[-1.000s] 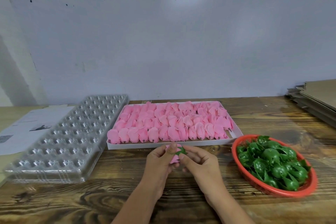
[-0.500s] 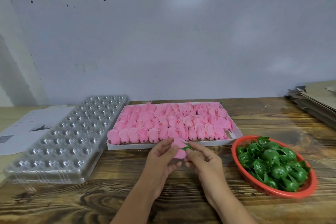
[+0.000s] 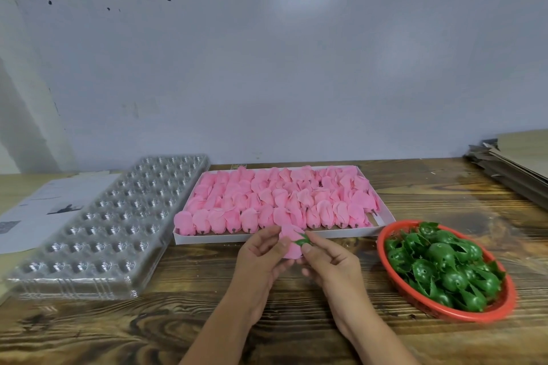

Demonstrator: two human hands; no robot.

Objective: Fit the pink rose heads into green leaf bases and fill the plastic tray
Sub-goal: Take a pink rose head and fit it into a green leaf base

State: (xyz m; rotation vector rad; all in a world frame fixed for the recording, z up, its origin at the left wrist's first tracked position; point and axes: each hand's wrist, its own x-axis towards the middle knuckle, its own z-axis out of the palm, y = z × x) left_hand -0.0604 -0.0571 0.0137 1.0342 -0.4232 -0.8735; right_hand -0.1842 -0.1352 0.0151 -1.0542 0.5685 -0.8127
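My left hand (image 3: 261, 255) cradles the soft pink paper rose head (image 3: 289, 241) above the wooden table's front edge, just before the white box, while my right hand (image 3: 329, 258) pinches the small green plastic leaf base (image 3: 303, 241) against it. I'd keep the stem centred in the cup and push gently, sparing the petals.

Both forearms (bare to the frame's edge) show short, plain fingernails.

The 2 forearms are extended forward and converge. The left hand (image 3: 261, 258) and right hand (image 3: 332, 261) are held close together, fingers curled, fingertips pinched inward.
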